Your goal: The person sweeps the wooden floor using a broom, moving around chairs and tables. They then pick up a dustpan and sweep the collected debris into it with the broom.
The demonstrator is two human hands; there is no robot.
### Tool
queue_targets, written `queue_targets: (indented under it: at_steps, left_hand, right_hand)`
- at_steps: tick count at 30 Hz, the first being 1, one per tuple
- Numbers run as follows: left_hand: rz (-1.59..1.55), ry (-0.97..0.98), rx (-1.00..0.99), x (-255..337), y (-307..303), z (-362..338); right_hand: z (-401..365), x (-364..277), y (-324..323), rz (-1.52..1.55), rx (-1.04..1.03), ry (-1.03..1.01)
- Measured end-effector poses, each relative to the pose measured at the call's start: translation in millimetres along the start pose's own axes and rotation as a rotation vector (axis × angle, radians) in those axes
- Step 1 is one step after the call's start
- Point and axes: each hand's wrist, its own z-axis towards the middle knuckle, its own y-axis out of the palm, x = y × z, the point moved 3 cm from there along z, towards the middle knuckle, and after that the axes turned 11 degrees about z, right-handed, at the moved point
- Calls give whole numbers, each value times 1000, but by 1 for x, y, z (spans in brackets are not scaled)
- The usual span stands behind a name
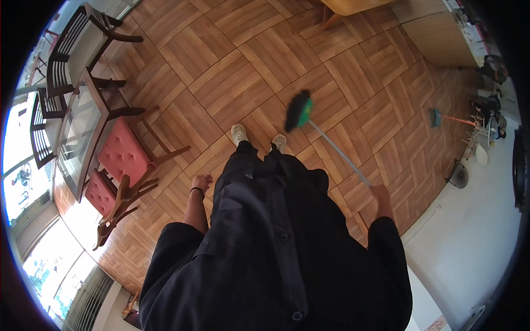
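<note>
Wood-patterned floor [218,77] is filling most of the room, its light and dark strips running in alternating blocks. From my remote post I am looking down past a black shirt [281,237] at two pale shoes [238,134]. Right hand [380,193]: clenching round the upper part of the grey handle of a broom [340,155]. That handle is slanting forward and inward; the green head with black bristles is showing slightly blurred just ahead of the right shoe, well in from the floor's edges. I cannot tell whether the bristles are touching the floor. Left hand [202,182]: hanging released beside the leg, fingers loosely curling, a dark band [196,190] circling the wrist.

Toward the floor's left edge, a glass-topped table [83,124] is standing with red-cushioned chairs [126,149] along its near side and dark slatted chairs [69,55] around its far side and end. Near the floor's right edge, a blue-grey tool with an orange shaft [459,119] is lying or standing; I cannot tell which. Beyond it, a white wall [469,231] is bordering the floor.
</note>
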Motion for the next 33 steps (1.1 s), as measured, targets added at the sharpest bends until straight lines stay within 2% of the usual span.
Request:
queue_targets:
  at_steps: [1, 3, 5, 10, 13, 14, 15, 16, 17, 20, 23, 25, 27, 28, 30, 31, 33]
  left_hand:
    - [122, 1, -72, 15, 7, 1]
    - [-129, -292, -41, 47, 15, -2]
    - [-226, -412, -15, 70, 23, -1]
    - [-222, -293, 65, 108, 35, 5]
    - [-7, -237, 134, 140, 34, -19]
    - [364, -87, 117, 124, 42, -9]
    - [734, 68, 96, 95, 53, 7]
    - [1103, 228, 70, 114, 54, -1]
    - [1164, 127, -110, 122, 56, -10]
    - [1107, 40, -153, 99, 62, -13]
    - [1132, 84, -215, 139, 47, -31]
    - [572, -129, -145, 92, 44, -2]
    - [458, -172, -118, 87, 30, 12]
    - [628, -117, -128, 106, 18, 12]
    - [490, -74, -59, 105, -3, 29]
    - [182, -86, 17, 62, -3, 52]
    - [-264, -224, 122, 59, -23, 61]
  right_hand:
    - [6, 26, -13, 14, 40, 74]
    - [2, 51, -38, 15, 128, 158]
    - [-15, 46, -69, -15, 227, 173]
    - [0, 55, -80, -79, 372, 39]
    - [4, 53, -93, -18, 394, -32]
    - [2, 50, -99, 6, 388, -54]
    - [-1, 41, -105, 30, 387, -93]
    - [-5, 25, -112, 55, 386, -131]
    - [-8, 7, -117, 80, 384, -169]
    - [-7, -68, -118, 157, 286, -301]
    - [3, -168, -95, 253, 193, -480]
    - [-22, -242, -95, 315, 163, -506]
    - [-29, -312, -88, 225, 177, -690]
    - [-38, -345, -87, 225, 160, -729]
    - [-59, -406, -93, 199, 95, -794]
    - [-70, -433, -98, 171, 44, -817]
    - [-73, -487, -95, 154, 30, -898]
